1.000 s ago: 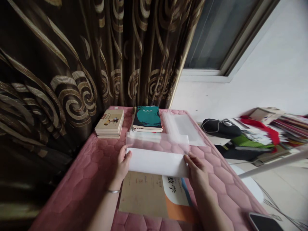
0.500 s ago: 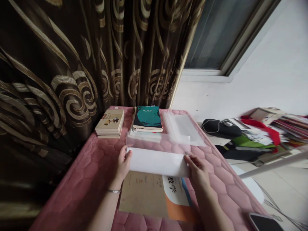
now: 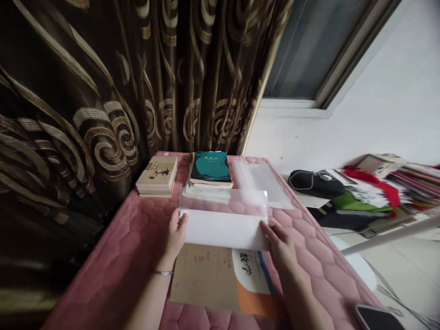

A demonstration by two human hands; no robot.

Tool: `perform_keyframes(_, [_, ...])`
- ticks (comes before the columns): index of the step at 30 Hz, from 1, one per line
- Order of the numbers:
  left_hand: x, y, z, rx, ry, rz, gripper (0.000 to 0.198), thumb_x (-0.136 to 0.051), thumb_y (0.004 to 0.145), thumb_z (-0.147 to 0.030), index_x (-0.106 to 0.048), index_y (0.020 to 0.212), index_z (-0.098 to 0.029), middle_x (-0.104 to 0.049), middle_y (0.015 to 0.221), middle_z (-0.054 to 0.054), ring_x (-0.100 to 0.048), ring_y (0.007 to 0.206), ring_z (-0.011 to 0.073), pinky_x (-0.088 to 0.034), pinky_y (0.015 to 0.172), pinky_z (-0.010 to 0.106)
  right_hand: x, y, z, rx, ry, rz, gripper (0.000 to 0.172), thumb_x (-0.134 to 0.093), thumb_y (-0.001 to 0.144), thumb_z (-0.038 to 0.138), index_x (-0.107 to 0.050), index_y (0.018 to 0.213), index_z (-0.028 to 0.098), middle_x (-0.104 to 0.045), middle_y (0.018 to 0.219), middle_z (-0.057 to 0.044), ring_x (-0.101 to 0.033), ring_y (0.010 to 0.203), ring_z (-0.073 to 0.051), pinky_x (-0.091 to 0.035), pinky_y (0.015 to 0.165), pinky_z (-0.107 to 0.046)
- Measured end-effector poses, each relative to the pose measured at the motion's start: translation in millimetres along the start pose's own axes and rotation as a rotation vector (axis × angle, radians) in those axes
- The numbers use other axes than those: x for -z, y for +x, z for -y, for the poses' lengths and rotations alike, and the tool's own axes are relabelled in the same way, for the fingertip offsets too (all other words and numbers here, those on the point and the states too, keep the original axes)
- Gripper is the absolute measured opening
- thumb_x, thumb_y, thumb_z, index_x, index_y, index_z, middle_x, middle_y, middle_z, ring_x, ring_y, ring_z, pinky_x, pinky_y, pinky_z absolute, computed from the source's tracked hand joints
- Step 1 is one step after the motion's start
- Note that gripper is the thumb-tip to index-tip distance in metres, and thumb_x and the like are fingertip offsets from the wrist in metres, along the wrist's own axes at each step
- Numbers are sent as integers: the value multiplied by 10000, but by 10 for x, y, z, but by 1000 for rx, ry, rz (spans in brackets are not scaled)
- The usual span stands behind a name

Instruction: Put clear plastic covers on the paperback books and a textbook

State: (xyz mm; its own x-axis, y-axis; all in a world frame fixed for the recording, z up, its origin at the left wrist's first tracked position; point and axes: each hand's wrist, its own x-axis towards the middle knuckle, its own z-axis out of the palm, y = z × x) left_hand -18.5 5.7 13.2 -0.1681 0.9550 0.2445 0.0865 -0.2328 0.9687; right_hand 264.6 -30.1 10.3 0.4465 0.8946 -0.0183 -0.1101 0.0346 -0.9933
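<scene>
A clear plastic book cover (image 3: 223, 220) with a white folded flap is held flat above a brown and orange book (image 3: 220, 282) on the pink quilted table (image 3: 130, 256). My left hand (image 3: 175, 236) grips the cover's left edge, a thin bracelet on the wrist. My right hand (image 3: 282, 250) pinches its right edge. The cover hides the book's far end.
A beige stack of books (image 3: 157, 176) and a teal book (image 3: 210, 169) lie at the table's far end, with more clear covers (image 3: 264, 183) beside them. A phone (image 3: 378, 317) rests at the near right corner. A dark patterned curtain (image 3: 103, 91) hangs left; a cluttered floor (image 3: 360, 197) lies right.
The cover has shifted slightly away from me and to the left, and both hands moved a little with it.
</scene>
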Motion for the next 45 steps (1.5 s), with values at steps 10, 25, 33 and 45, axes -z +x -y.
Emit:
perform_keyframes(10, [92,-1,84,127,-88,110,348,-567,816,-514,-579,908,-178,-610,765,-8,-558,695,157,-433,631,235,-123,-69,87,-32,-67,-97,502,-735,528,653,-607,644,181,-547,590,16,-423,537,-114,-319,453,-225])
perform_keyframes(25, [72,3,130,116,13,46,362,-569,802,-527,-600,856,-171,-613,764,4,-548,697,155,-424,624,226,-115,-49,-16,106,-232,-178,561,-624,635,717,-591,649,157,-519,596,-1,-421,586,-127,-333,483,-221])
perform_keyframes(33, [33,31,122,90,42,28,369,-532,813,-542,-567,785,-175,-560,673,-12,-517,647,146,-414,599,231,-119,-51,-68,78,-55,-139,515,-700,603,667,-569,634,169,-459,557,28,-357,536,-100,-290,448,-209])
perform_keyframes(45, [55,24,87,152,-8,-2,423,-568,758,-597,-575,822,-179,-605,764,17,-557,752,188,-442,675,256,-78,3,-213,107,-52,-106,451,-657,713,608,-605,721,160,-481,618,23,-373,573,-108,-285,453,-208])
